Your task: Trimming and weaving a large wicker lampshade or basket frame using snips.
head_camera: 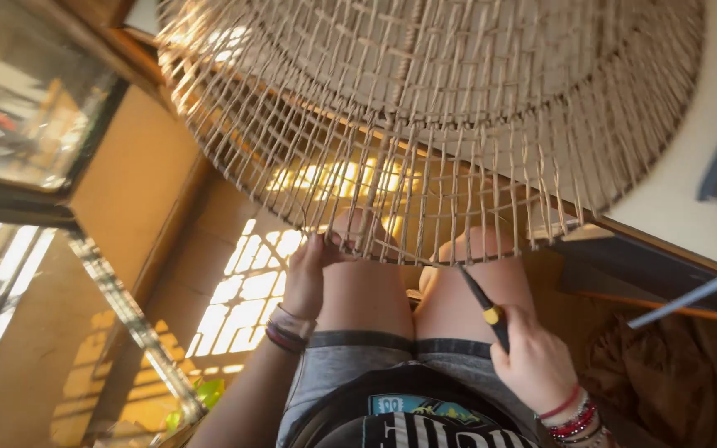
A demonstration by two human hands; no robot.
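Woven basket (458, 108) hangs just beyond both hands, its near rim running left-right over the knees; left hand (307, 278) pinches that rim at its left part, right hand (533, 361) sits nearer, closed around a black-yellow tool (483, 305) angled up-left toward the rim.

Only 1 view, worn on the head, looks steeply down over the person's lap. It sits close: the left hand (304, 278) and right hand (533, 361) lie low in frame, a woven basket (458, 124) filling the top above them.
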